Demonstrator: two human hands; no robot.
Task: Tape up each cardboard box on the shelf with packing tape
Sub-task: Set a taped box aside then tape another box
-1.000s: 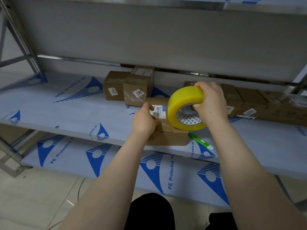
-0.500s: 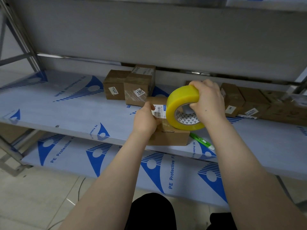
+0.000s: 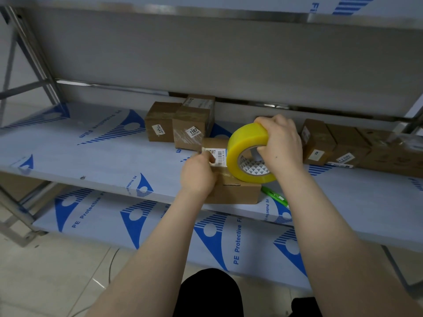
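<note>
Fingers [image 3: 274,124] of my right hand [image 3: 282,145] are curled over the top of the tape roll [image 3: 246,143], with the thumb hooked through its core, so the roll is gripped firmly. It stands on edge, its lower rim touching the top of the front box [image 3: 238,191]. The roll is wide, glossy and translucent yellow, and its white cardboard core is printed with small dark triangles.

My left hand [image 3: 199,177] grips the left end of the front box, fingers bent down its side and the thumb [image 3: 210,157] pressed flat on top, just beside the white barcode label [image 3: 218,154]. A shiny strip runs along the top between thumb and roll. Whether it is stuck down all along, I cannot tell.

The front box is plain brown cardboard, low and oblong, with a small tab slit on its near face. It sits at the near edge of the shelf [image 3: 91,161], which is covered in white film printed with blue.

Behind the front box and to its left stand two taller boxes [image 3: 193,124], one with a sticker reading 1107. A row of brown boxes [image 3: 318,140] lies to its right, further back. Just right of the front box lies a green cutter [image 3: 274,196]. Below it runs a lower shelf [image 3: 160,236] with the same film.
</note>
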